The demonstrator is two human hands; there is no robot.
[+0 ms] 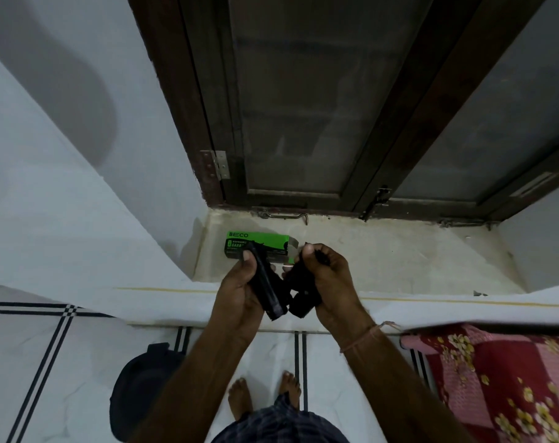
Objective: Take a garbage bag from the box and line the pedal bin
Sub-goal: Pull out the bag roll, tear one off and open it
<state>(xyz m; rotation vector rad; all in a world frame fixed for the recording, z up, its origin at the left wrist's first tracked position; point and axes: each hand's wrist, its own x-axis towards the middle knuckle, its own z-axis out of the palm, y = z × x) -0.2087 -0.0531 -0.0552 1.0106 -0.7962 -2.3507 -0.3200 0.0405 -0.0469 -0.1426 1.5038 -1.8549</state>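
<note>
A green garbage-bag box [255, 241] lies on the stone window sill [383, 260], its right end flap open. Just in front of it my left hand [240, 292] grips a black roll of garbage bags [267, 292] with the thumb on top. Close beside it, my right hand [331, 282] pinches a crumpled black garbage bag [300, 295] that still joins the roll. A dark pedal bin [140, 388] with its lid down stands on the floor at lower left, partly hidden by my left forearm.
A dark wooden window frame [208, 123] with frosted panes rises behind the sill. A red floral bedspread [495, 378] lies at lower right. My bare feet [240, 398] stand on white floor tiles with black stripes. White walls close in on the left.
</note>
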